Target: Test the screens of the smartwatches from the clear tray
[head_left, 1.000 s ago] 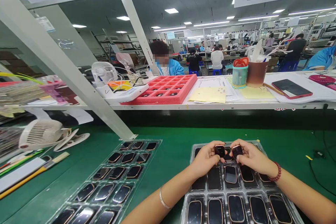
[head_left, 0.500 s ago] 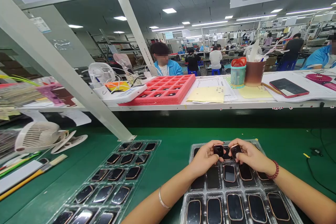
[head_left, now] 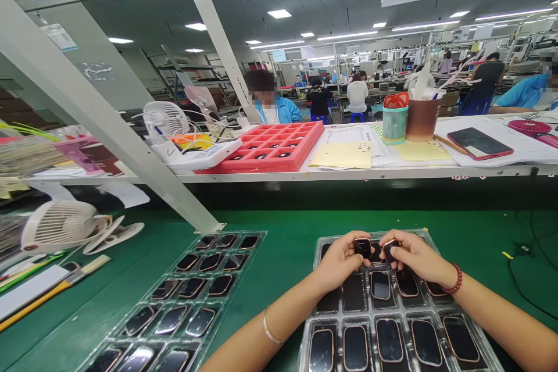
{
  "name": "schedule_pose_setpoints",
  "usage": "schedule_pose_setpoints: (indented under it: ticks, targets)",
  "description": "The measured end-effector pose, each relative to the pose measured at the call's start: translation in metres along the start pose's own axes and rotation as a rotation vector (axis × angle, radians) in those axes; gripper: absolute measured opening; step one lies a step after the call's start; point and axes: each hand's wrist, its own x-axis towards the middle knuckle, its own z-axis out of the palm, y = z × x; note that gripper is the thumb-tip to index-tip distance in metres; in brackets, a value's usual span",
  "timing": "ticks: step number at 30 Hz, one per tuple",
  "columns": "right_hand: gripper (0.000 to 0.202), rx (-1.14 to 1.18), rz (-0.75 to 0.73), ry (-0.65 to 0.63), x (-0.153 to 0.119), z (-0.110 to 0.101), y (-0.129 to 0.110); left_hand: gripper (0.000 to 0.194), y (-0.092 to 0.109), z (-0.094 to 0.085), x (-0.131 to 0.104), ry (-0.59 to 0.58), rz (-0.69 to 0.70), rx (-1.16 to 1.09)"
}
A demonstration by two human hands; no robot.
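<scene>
Watch units [head_left: 362,248] [head_left: 391,250]: one per hand, L [head_left: 342,261] & R [head_left: 416,257] grips clamped on edges, above tray [head_left: 378,318].

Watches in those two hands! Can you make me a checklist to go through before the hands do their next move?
1. Left hand has a good hold on the left watch: ok, fingers and thumb are on it.
2. Right hand is holding the right watch: ok.
3. The two held watches are apart: ok, there's a gap between them.
4. A hand is free to take something else: not ok, both are busy.
5. Black cable is off the near tray: ok, the part we see lies beside it.
6. The held watches have no scratches: cannot tell, too small to see.
</scene>
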Motion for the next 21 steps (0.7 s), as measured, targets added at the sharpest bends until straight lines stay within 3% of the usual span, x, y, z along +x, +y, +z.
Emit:
schedule_pose_setpoints:
  ticks: [21]
  targets:
    - [0.027, -0.085, -0.091, -0.008, -0.0030, 0.0036, -0.0091, 0.045, 0.0008, 0.0005, -0.0015, 0.002, 0.004, -0.027]
